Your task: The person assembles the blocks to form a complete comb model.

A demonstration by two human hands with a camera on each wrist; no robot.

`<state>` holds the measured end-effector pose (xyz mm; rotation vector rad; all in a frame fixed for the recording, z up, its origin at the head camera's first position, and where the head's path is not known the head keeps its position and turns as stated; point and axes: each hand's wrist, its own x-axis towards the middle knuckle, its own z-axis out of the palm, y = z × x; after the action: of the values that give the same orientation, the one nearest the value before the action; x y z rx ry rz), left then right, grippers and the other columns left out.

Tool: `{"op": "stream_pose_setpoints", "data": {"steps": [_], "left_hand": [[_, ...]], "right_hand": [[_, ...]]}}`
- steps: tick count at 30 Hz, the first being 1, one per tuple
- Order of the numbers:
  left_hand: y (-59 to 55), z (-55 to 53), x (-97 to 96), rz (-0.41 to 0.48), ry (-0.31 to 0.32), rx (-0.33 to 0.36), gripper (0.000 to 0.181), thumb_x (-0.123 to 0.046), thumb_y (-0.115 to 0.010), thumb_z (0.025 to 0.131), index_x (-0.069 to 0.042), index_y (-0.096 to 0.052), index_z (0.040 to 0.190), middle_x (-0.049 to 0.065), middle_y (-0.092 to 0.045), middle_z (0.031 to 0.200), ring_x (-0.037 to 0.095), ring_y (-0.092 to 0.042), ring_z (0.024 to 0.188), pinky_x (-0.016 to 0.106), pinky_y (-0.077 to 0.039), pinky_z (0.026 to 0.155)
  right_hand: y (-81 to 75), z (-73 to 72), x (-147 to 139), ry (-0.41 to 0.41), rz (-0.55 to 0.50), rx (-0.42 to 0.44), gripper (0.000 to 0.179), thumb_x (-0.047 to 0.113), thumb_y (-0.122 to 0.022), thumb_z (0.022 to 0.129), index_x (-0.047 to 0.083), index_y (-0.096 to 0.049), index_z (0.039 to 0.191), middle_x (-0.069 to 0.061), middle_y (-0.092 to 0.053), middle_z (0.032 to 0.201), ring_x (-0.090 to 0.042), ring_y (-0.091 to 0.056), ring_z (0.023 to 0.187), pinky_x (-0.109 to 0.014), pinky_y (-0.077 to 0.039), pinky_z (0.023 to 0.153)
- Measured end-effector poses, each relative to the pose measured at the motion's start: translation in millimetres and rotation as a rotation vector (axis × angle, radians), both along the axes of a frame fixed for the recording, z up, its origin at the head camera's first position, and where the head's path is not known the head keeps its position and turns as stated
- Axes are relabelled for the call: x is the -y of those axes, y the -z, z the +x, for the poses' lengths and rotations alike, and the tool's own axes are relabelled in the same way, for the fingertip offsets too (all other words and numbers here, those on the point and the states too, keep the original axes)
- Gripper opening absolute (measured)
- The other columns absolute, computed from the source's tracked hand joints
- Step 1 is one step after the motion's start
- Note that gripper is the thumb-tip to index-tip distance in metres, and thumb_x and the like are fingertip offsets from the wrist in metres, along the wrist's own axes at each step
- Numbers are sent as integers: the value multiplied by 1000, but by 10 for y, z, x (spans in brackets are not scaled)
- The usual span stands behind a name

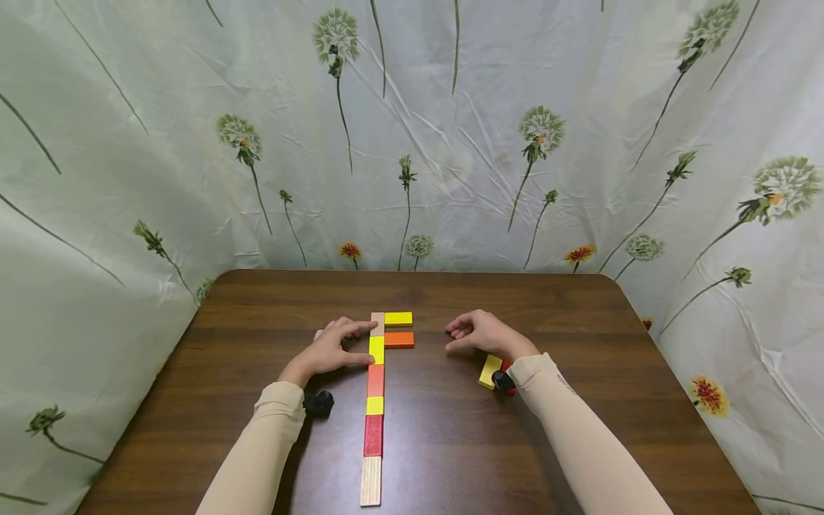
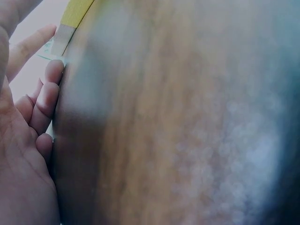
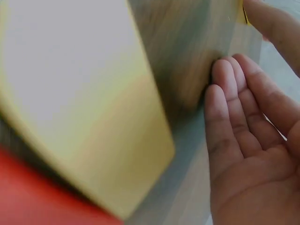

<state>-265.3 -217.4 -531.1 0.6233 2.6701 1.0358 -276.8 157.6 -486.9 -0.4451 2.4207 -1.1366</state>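
A straight row of flat blocks runs down the table: a pale wooden block (image 1: pixel 378 319) at the far end, a yellow block (image 1: pixel 376 350), a salmon block (image 1: pixel 375 380), a short yellow block (image 1: pixel 375 405), a red block (image 1: pixel 373 435) and a striped wooden block (image 1: pixel 370 481). My left hand (image 1: pixel 331 349) lies along its left side, index fingertip at the pale block and thumb tip at the yellow one. A yellow crosspiece (image 1: pixel 398 319) and an orange crosspiece (image 1: pixel 400 340) stick out rightward from the row's far part. My right hand (image 1: pixel 486 334), holding nothing, is right of them, fingers loosely bent.
Under my right wrist lie a loose yellow block (image 1: pixel 490 371) and a red block (image 1: pixel 508 367), partly hidden by the wrist camera (image 1: pixel 501 380). The brown wooden table (image 1: pixel 257 315) ends at a flower-patterned curtain (image 1: pixel 450 179).
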Motion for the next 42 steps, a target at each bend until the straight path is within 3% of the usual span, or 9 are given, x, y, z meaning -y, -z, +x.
{"op": "stream_pose_setpoints", "data": {"steps": [5, 13, 20, 32, 42], "left_hand": [[18, -1, -1, 2, 5, -31, 80, -63, -84, 85, -31, -59, 154, 6, -60, 122, 24, -51, 116, 43, -30, 87], [-29, -1, -16, -15, -19, 34, 77, -51, -88, 86, -30, -59, 155, 6, -60, 125, 24, -51, 120, 43, -30, 90], [-38, 12, -32, -11, -16, 20, 76, -51, -87, 87, -28, -60, 155, 7, -60, 125, 25, -51, 119, 45, -31, 90], [-58, 9, -32, -22, -24, 30, 79, -54, -86, 86, -29, -58, 156, 9, -60, 128, 27, -50, 122, 47, -31, 92], [-36, -12, -26, -25, -30, 30, 78, -52, -87, 86, -31, -58, 155, 8, -60, 129, 26, -50, 123, 47, -31, 94]], "right_hand": [[-25, 21, -169, -23, 9, 21, 46, 18, -85, 94, -4, -71, 132, -16, -76, 124, -17, -71, 108, -36, -57, 100], [-11, 48, -395, -56, 30, 27, 47, 17, -86, 92, -7, -72, 130, -16, -76, 119, -14, -69, 103, -28, -57, 94], [11, 82, -583, -49, 19, 49, 40, 13, -86, 92, -7, -75, 125, -15, -78, 114, -11, -68, 97, -19, -55, 86], [-9, 128, -775, -79, 22, 45, 39, 12, -84, 93, -5, -74, 126, -18, -77, 121, -15, -68, 103, -19, -54, 89], [-13, 145, -799, -98, 38, 34, 31, 8, -85, 91, -6, -77, 117, -12, -78, 104, -10, -64, 91, -19, -53, 81]]}}
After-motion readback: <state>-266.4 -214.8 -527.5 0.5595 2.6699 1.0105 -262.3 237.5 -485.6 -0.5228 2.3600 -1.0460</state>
